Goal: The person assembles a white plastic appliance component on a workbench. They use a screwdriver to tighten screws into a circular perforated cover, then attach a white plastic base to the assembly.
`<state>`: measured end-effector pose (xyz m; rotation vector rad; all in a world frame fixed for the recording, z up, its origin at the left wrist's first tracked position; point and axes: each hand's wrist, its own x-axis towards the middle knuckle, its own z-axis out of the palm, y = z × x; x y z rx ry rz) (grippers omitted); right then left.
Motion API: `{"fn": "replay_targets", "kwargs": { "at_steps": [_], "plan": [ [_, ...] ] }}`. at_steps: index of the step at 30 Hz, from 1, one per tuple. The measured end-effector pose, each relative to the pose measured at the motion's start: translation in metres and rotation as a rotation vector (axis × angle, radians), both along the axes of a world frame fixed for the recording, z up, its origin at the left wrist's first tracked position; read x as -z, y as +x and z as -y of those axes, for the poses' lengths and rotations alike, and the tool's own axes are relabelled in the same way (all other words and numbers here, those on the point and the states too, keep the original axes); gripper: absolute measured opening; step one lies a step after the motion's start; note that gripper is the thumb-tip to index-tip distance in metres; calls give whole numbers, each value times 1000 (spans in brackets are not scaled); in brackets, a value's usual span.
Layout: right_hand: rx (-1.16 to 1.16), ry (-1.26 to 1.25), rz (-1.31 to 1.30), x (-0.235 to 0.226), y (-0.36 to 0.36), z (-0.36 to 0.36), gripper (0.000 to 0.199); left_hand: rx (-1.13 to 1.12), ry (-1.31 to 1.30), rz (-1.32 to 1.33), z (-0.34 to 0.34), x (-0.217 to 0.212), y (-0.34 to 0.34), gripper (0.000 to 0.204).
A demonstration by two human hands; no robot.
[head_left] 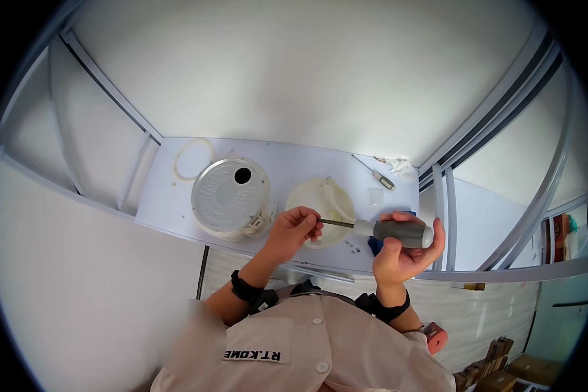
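A screwdriver with a thick grey handle and a dark metal shaft lies level in front of my chest. My right hand is wrapped around its handle from below and behind. The fingers of my left hand are pinched at the shaft's tip; any small part between them is hidden. Beneath the shaft, a round cream-coloured plastic part rests on the white table. To its left stands a round appliance body with a silver metal top, a dark round hole and a latch-like piece on its side.
A cream ring lies at the table's back left. A second screwdriver, a crumpled white bag and a small clear tray are at the right. Several small dark screws lie near the front edge. Metal frame posts stand on the right.
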<state>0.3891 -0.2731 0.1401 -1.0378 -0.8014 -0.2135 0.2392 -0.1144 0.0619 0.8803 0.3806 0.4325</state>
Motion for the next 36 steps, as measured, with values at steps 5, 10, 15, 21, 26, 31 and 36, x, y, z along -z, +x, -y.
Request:
{"fn": "replay_targets", "kwargs": {
  "at_steps": [5,10,15,21,26,31,36],
  "plan": [
    [15,-11,-64,-13,-16,-9,87,74,332,-91,-6,-32,-34,12],
    [-40,-16,-5,-24,-48,-35,87,122,745,-36,-40,-46,-78,18],
    [-207,1,44,-41,-105,-71,90,52,1181,16,-78,-67,-128,21],
    [-167,-193,236,-42,-159,-121,81,-75,1460,5,-128,-58,-173,25],
    [-84,-222,286,-50,-182,-152,74,-33,1396,-28,-145,-57,-194,39],
    [-20,-304,339,-52,-197,-163,72,-6,1431,5,-153,-46,-199,51],
    [33,-361,408,-54,-204,-168,68,41,1499,5,-155,-43,-198,48]
  ]
}}
